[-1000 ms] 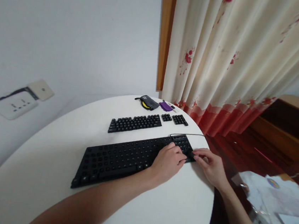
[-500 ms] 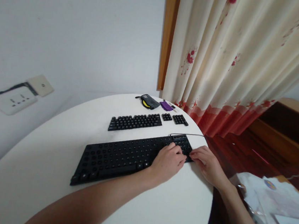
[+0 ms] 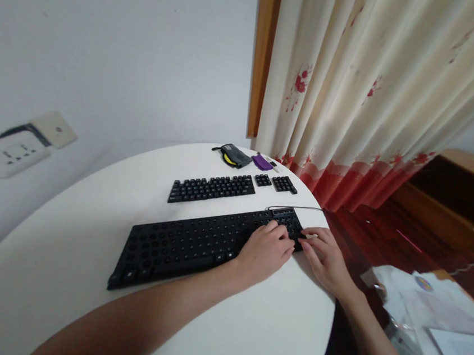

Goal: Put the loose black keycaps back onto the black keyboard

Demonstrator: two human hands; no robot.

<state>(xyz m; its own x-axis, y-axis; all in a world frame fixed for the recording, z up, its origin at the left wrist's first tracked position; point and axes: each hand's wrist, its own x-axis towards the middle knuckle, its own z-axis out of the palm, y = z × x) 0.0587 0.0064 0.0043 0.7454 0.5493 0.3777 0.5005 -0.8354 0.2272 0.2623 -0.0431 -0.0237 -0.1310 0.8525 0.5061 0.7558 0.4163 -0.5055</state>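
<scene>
A black keyboard [image 3: 183, 245] lies slantwise on the white table, its bare key positions showing across most of its face and a few keycaps left at the front edge. My left hand [image 3: 265, 251] rests on its right part with fingers curled down against it; the fingertips are partly hidden. At the keyboard's right end, my right hand [image 3: 324, 257] has thumb and fingers brought together in a pinch. Something small and dark shows at those fingertips, too small to name. Behind the keyboard, loose black keycaps [image 3: 212, 189] stand grouped in a large block, with a small cluster [image 3: 263, 179] and a number-pad block [image 3: 284, 184] beside it.
A grey and yellow pouch [image 3: 236, 156], a purple cloth [image 3: 261, 162] and a small white item [image 3: 275, 167] sit at the table's back. The keyboard cable [image 3: 297, 208] runs off the right edge. Curtains [image 3: 334, 97] hang behind; plastic-wrapped papers [image 3: 438, 317] lie at lower right.
The whole view has shifted slightly, so things sit a little further left and up. My right hand's fingers have moved slightly at the keyboard's right end; the left hand stays in place.
</scene>
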